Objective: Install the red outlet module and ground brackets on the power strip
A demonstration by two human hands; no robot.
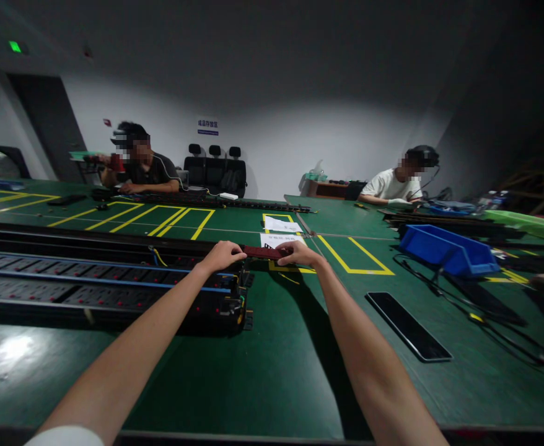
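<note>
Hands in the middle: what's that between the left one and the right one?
A dark red strip lies between the left hand and the right hand, spanning the gap, as the head view shows.

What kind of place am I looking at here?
Probably an assembly workshop. A broad green worktable is marked with yellow outlines, long black strips with blue edging lie across it, and a blue plastic bin sits to the right.

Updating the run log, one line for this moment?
left hand: holding dark-red strip, left end | right hand: holding its right end | blue bin: on green table
</note>
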